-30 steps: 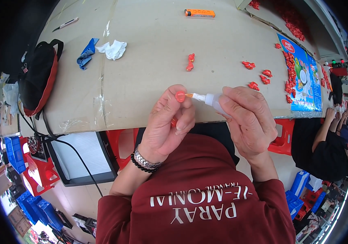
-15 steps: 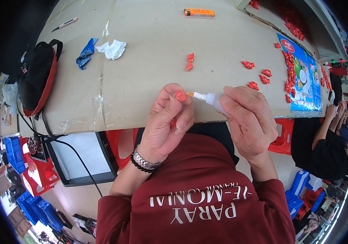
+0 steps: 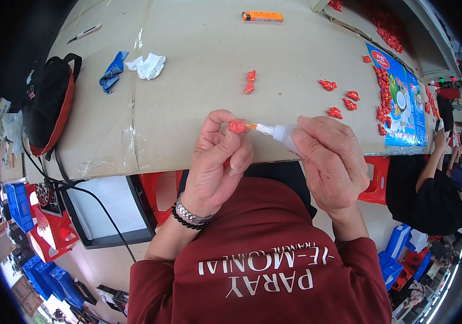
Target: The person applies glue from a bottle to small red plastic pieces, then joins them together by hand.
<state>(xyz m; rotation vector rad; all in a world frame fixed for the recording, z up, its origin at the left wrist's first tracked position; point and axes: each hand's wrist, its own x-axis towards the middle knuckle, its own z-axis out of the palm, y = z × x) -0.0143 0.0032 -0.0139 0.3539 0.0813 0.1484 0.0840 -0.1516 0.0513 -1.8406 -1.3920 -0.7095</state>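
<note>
Pinched between thumb and index finger of my left hand is a small red figurine. My right hand grips a translucent white squeeze bottle, held nearly level. Its thin orange-tinted tip points left and meets the figurine's right side, or comes very close; I cannot tell if they touch. Both hands are above the table's near edge. Beyond them lie two small red pieces, one behind the other. More red figurines are scattered to the right.
An orange box cutter-like stick lies at the far side. To the left are a white tissue, a blue cloth, a pen-like tool and a black-and-red bag. Red figurines line a blue printed sheet at right, near another person.
My left hand has shifted slightly left with the figurine, which shows a little more of its face. The bottle's tip has stayed at it, and the right hand is nearly still.
</note>
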